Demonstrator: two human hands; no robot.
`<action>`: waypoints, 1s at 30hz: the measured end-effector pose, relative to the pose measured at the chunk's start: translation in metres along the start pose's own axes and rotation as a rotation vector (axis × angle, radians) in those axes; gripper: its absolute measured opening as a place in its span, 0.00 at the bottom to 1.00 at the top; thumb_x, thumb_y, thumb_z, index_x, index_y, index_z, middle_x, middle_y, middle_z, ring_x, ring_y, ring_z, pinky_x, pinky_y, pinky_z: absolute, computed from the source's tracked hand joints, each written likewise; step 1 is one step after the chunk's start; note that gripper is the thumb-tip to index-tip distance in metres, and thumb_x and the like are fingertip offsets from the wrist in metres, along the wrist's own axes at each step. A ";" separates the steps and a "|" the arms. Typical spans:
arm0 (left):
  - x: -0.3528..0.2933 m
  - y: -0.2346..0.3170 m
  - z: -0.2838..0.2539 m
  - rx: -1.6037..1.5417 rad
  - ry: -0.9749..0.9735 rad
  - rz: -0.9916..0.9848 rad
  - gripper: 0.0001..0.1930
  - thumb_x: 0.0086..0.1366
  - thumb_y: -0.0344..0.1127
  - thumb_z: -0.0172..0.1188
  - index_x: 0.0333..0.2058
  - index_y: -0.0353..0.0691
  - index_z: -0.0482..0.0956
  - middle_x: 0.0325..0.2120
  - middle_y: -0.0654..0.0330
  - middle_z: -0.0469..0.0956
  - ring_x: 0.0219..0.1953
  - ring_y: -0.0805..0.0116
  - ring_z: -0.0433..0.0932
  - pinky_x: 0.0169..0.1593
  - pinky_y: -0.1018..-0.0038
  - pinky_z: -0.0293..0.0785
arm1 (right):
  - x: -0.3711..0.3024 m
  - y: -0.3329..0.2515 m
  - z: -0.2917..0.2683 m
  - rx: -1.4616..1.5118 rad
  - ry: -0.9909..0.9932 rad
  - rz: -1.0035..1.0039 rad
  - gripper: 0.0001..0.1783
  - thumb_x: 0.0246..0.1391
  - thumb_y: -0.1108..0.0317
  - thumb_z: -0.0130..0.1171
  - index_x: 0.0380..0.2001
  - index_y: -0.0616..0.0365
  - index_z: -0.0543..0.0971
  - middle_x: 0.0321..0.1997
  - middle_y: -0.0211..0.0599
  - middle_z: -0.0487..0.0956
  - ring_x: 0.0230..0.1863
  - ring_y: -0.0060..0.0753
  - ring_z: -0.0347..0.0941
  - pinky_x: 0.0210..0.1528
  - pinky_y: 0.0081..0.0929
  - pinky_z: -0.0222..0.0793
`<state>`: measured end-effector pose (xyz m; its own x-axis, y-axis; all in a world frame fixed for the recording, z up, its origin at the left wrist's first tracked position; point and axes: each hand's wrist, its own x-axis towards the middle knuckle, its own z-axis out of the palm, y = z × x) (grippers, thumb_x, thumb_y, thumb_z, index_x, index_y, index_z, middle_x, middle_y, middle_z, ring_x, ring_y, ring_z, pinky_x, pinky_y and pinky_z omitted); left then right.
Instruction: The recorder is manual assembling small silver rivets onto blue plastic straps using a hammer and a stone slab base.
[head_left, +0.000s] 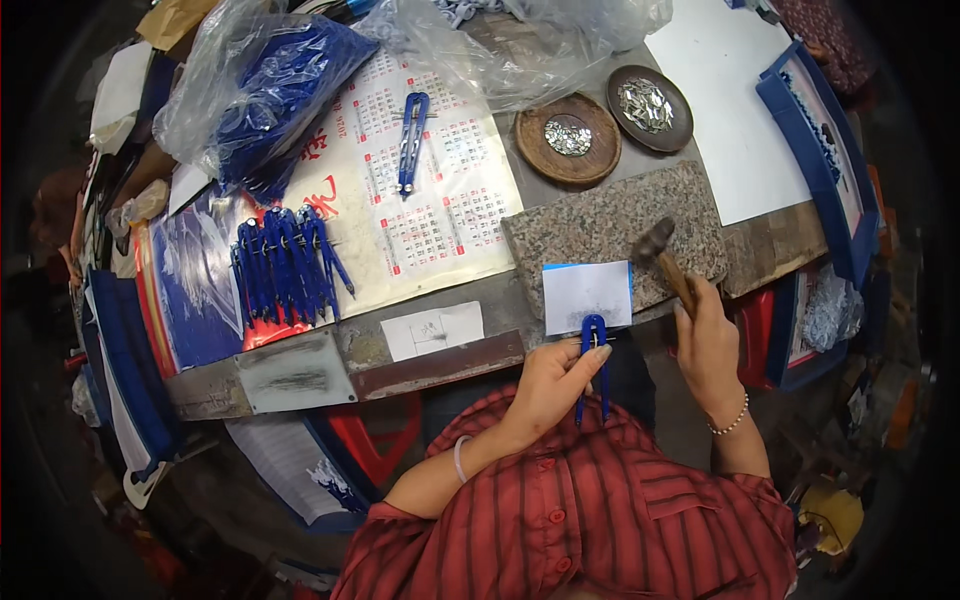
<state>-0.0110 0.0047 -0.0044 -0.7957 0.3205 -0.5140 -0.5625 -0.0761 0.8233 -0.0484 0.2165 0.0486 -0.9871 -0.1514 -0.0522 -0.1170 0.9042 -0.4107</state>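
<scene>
My left hand is closed around a blue drawing compass. Its rounded head rests over the edge of a white card, and its two legs point down toward me. A thin metal pin or screw seems to cross it near my thumb. In my right hand is a hammer with a wooden handle, gripped low. The hammer's dark head is raised just right of the card, apart from the compass. Under the card lies a speckled granite slab.
Beyond the slab stand two round dishes, a wooden one and a dark one, holding small metal pieces. Several blue compasses lie bunched at left; another compass rests on a printed calendar sheet. Blue bins flank the table.
</scene>
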 end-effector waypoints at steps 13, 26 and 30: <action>0.000 -0.003 0.002 -0.032 0.042 0.054 0.19 0.65 0.44 0.57 0.21 0.34 0.75 0.13 0.64 0.72 0.17 0.81 0.70 0.21 0.79 0.65 | -0.044 -0.045 -0.036 0.121 -0.167 -0.302 0.26 0.46 0.75 0.59 0.51 0.66 0.69 0.40 0.51 0.77 0.33 0.48 0.76 0.28 0.32 0.69; 0.003 -0.001 0.000 0.014 -0.024 -0.037 0.12 0.66 0.38 0.55 0.32 0.35 0.79 0.19 0.69 0.75 0.20 0.85 0.69 0.24 0.85 0.63 | -0.045 -0.017 -0.005 0.171 -0.133 -0.356 0.25 0.48 0.75 0.59 0.52 0.64 0.68 0.30 0.42 0.75 0.27 0.45 0.74 0.25 0.34 0.70; 0.001 0.004 -0.002 0.023 0.012 -0.033 0.13 0.66 0.40 0.56 0.30 0.35 0.79 0.17 0.69 0.73 0.19 0.84 0.69 0.21 0.84 0.62 | -0.037 -0.030 0.000 0.177 -0.167 -0.276 0.27 0.51 0.75 0.57 0.56 0.64 0.66 0.34 0.45 0.76 0.31 0.46 0.76 0.28 0.35 0.71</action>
<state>-0.0143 0.0031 -0.0025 -0.7797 0.3110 -0.5435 -0.5831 -0.0443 0.8112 -0.0080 0.1950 0.0628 -0.8880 -0.4560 -0.0596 -0.3410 0.7397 -0.5801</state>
